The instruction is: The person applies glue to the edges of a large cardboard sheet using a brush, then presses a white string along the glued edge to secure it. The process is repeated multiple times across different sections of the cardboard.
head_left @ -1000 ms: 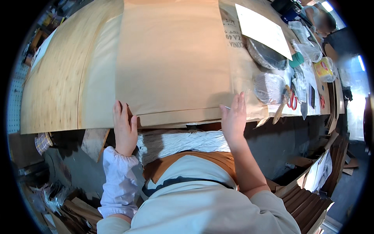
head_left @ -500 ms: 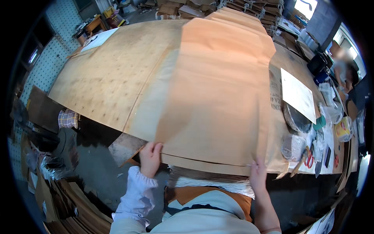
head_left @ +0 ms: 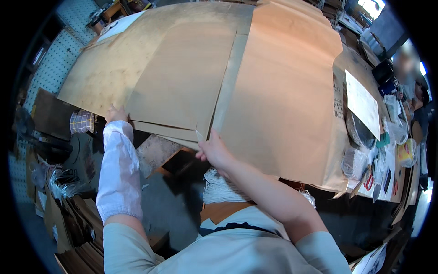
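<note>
A large flat brown kraft paper bag [head_left: 182, 73] lies on the left half of the wooden table [head_left: 96, 75], with layered edges at its near end. At the bag's near left corner is my left hand [head_left: 116, 114], fingers bent against the paper edge; a white sleeve covers that forearm. My right hand [head_left: 214, 148] pinches the near right corner, my bare forearm crossing in front of my body. Beside it, to the right, spreads a pile of orange-brown kraft paper [head_left: 283, 96], its far end creased and raised.
On the table's right side lie a white board [head_left: 362, 104], plastic-wrapped bundles [head_left: 354, 163], red-handled scissors [head_left: 368, 182] and a yellow packet [head_left: 405, 153]. A checked cloth-covered seat [head_left: 82, 122] stands at the left edge. Stacked cardboard [head_left: 84, 223] fills the lower left. Another person is at the far right.
Both hands have moved left with the kraft paper bag, from the pile onto the bare left part of the table. My view has shifted slightly.
</note>
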A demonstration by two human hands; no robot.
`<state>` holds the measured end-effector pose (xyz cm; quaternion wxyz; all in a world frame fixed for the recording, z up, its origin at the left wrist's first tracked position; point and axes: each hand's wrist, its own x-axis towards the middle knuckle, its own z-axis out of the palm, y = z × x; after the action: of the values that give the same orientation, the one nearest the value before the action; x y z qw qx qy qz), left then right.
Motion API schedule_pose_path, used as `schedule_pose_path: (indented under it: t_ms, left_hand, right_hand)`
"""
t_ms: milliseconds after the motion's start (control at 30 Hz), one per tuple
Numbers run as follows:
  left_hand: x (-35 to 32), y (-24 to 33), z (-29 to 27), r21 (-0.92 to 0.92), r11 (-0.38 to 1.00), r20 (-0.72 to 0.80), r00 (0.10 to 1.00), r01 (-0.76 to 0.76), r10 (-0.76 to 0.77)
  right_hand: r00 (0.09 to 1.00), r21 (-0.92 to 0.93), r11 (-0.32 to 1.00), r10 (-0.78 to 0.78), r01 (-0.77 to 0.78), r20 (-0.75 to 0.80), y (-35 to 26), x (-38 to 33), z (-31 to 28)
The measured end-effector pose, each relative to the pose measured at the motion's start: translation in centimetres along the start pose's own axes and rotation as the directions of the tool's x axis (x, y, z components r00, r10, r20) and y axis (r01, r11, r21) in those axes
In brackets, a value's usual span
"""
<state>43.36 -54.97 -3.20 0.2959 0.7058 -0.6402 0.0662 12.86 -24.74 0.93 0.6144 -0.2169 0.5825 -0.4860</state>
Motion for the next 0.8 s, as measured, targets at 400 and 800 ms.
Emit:
schedule_pose_path:
  t_ms: [400,800]
  left_hand:
    - [-33.5,17.3,-12.2,-0.770,0.365,0.195,0.352,-0.524,0.916]
    - [-40.7,19.9,-9.7,-0.766,0.380,0.458,-0.026,-0.519,0.888]
  right_hand:
    - [0.539,-0.754,-0.028,-0.717,-0.656,-0.442,-0.5,-26.6,-36.9]
    - [0.623,-0.899,-0.278,-0.782,-0.338,0.008,0.5,-29.4,-43.7]
